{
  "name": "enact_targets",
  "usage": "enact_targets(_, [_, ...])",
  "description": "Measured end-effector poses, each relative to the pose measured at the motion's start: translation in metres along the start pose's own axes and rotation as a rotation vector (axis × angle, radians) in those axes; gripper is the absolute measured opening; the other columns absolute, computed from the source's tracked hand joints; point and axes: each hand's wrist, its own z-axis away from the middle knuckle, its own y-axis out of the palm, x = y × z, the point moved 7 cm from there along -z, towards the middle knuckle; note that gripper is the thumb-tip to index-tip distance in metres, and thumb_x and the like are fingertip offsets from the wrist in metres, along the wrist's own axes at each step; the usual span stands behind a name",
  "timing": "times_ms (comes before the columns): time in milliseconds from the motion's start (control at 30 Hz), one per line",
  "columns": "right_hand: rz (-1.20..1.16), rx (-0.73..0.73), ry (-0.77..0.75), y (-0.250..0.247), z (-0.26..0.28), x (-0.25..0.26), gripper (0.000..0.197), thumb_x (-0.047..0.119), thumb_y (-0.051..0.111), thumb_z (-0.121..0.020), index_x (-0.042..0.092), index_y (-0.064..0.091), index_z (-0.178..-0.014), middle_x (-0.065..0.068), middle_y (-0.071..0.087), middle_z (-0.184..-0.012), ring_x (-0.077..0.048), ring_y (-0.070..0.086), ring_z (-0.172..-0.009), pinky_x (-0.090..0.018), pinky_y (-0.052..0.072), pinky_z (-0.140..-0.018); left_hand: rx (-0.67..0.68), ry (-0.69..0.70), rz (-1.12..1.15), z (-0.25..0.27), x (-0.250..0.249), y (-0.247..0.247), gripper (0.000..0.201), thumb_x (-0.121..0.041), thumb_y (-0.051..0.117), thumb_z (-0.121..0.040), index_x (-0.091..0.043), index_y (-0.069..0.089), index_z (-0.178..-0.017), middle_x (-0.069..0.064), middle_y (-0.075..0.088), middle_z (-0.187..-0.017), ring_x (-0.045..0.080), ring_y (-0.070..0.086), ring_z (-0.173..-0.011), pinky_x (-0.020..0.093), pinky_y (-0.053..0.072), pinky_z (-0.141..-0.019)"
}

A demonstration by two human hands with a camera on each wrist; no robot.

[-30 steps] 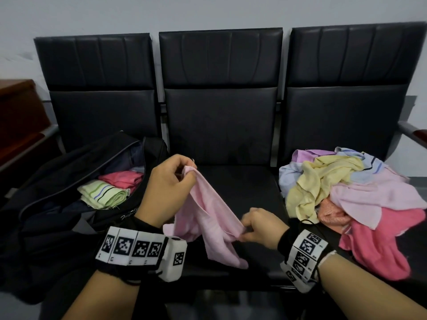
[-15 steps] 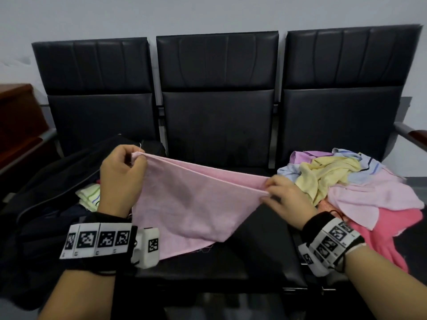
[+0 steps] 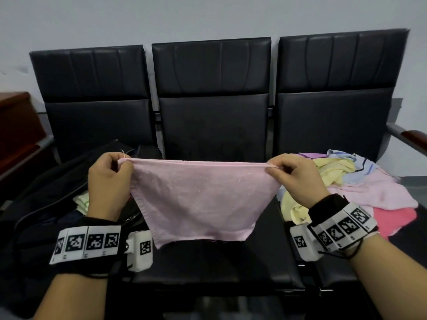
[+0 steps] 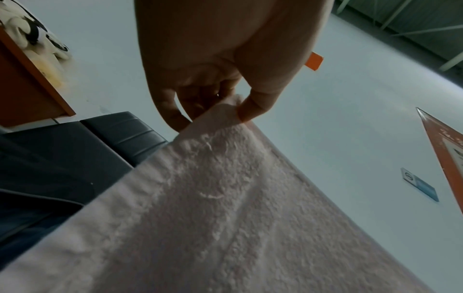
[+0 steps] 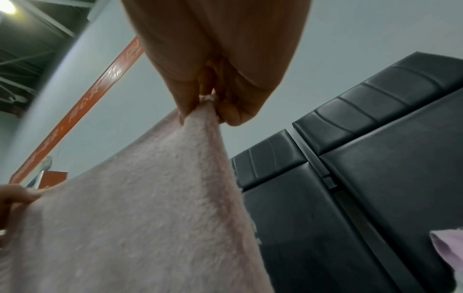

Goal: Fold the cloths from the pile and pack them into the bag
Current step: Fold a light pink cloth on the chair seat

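A pale pink cloth [image 3: 198, 199] hangs stretched flat above the middle seat, its top edge taut and level. My left hand [image 3: 120, 165] pinches its top left corner [image 4: 225, 107] and my right hand [image 3: 275, 168] pinches the top right corner [image 5: 203, 111]. The black bag [image 3: 46, 199] lies open on the left seat with a folded green-striped cloth [image 3: 80, 199] showing inside. The pile of cloths [image 3: 355, 185], yellow, pink, blue-striped and lilac, lies on the right seat.
Three black padded seats [image 3: 212, 121] stand in a row against a grey wall. A wooden cabinet [image 3: 16, 125] is at the far left. A metal armrest [image 3: 406, 137] juts out at the right end.
The hands have spread apart and risen, pulling the pink cloth from a crumpled bunch into a flat, taut sheet held by its two top corners.
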Motion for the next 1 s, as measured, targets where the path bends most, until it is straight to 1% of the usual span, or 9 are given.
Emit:
enact_targets(100, [-0.060,-0.035,0.034,-0.006,0.003,-0.002,0.005,0.014,0.077,-0.082,0.018,0.075,-0.082,0.012,0.071,-0.081,-0.002,0.064,-0.078,-0.014,0.049,-0.071,0.002,-0.003,0.011,0.001,-0.001,-0.001,0.013,-0.018,0.055,-0.090,-0.015,0.067,-0.089,-0.009,0.065,-0.083,0.007,0.059,-0.077,0.038,0.052,-0.078])
enact_targets(167, [-0.095,-0.060,0.041,-0.010,0.005,-0.002,0.009,0.013,0.076,-0.083,0.021,0.074,-0.081,0.013,0.071,-0.080,-0.002,0.064,-0.078,-0.012,0.047,-0.071,0.010,-0.003,0.025,0.003,-0.002,-0.001,0.013,-0.018,0.055,-0.090,-0.015,0.067,-0.089,-0.008,0.066,-0.084,0.008,0.059,-0.079,0.037,0.053,-0.078])
enact_targets(333, [-0.093,-0.092,-0.015,-0.022,0.004,0.013,0.015,0.010,0.072,-0.086,0.023,0.074,-0.092,0.016,0.072,-0.085,-0.003,0.066,-0.084,-0.015,0.051,-0.075,-0.027,0.006,0.124,0.004,-0.006,-0.006,0.016,-0.021,0.054,-0.084,-0.028,0.065,-0.075,-0.012,0.062,-0.071,-0.009,0.053,-0.062,0.007,0.044,-0.059])
enact_targets(433, [-0.143,-0.159,-0.011,-0.030,-0.002,0.018,0.023,0.010,0.074,-0.084,0.023,0.075,-0.103,0.020,0.070,-0.082,-0.001,0.063,-0.071,-0.014,0.052,-0.061,-0.046,-0.028,0.152,0.000,-0.005,-0.007,0.014,-0.025,0.053,-0.081,-0.026,0.065,-0.075,-0.018,0.063,-0.068,-0.008,0.053,-0.062,0.015,0.045,-0.062])
enact_targets(533, [-0.201,-0.184,0.094,-0.023,-0.015,0.006,0.015,0.012,0.075,-0.084,0.023,0.076,-0.093,0.007,0.070,-0.074,-0.008,0.064,-0.061,-0.022,0.054,-0.049,-0.022,-0.069,0.143,-0.005,0.003,0.001,0.014,-0.026,0.053,-0.079,-0.024,0.066,-0.077,-0.016,0.064,-0.068,-0.001,0.056,-0.065,0.033,0.050,-0.062])
enact_targets(633, [-0.304,-0.180,0.240,-0.006,-0.032,-0.016,0.015,0.005,0.072,-0.086,0.018,0.071,-0.078,-0.006,0.068,-0.076,-0.024,0.068,-0.073,-0.037,0.062,-0.063,0.047,-0.104,0.115,-0.010,0.011,0.024,0.014,-0.018,0.056,-0.086,-0.023,0.068,-0.079,-0.010,0.065,-0.076,0.010,0.060,-0.074,0.038,0.052,-0.071])
enact_targets(733, [-0.217,-0.167,0.257,0.004,-0.053,-0.023,0.010,0.007,0.069,-0.085,0.015,0.067,-0.080,-0.008,0.070,-0.084,-0.032,0.069,-0.085,-0.049,0.058,-0.082,0.065,-0.087,0.082,-0.020,0.009,0.038,0.012,-0.011,0.058,-0.090,-0.012,0.070,-0.090,0.003,0.069,-0.086,0.014,0.061,-0.079,0.041,0.054,-0.079])
enact_targets(867, [-0.227,-0.285,0.120,-0.017,-0.075,-0.003,0.018,0.011,0.064,-0.089,0.029,0.068,-0.085,0.007,0.073,-0.090,-0.010,0.069,-0.089,-0.037,0.056,-0.089,0.024,0.029,0.166,-0.044,-0.015,0.032,0.019,-0.010,0.061,-0.090,-0.027,0.067,-0.085,0.000,0.070,-0.090,0.008,0.061,-0.080,0.033,0.052,-0.080])
enact_targets(1000, [-0.293,-0.319,0.037,-0.031,-0.066,0.008,0.012,0.017,0.059,-0.091,0.026,0.067,-0.090,0.013,0.073,-0.093,-0.004,0.068,-0.088,-0.022,0.056,-0.081,0.030,0.123,0.232,-0.045,-0.029,0.018,0.017,-0.019,0.062,-0.087,-0.034,0.067,-0.087,-0.014,0.069,-0.087,-0.003,0.061,-0.081,0.013,0.049,-0.075])
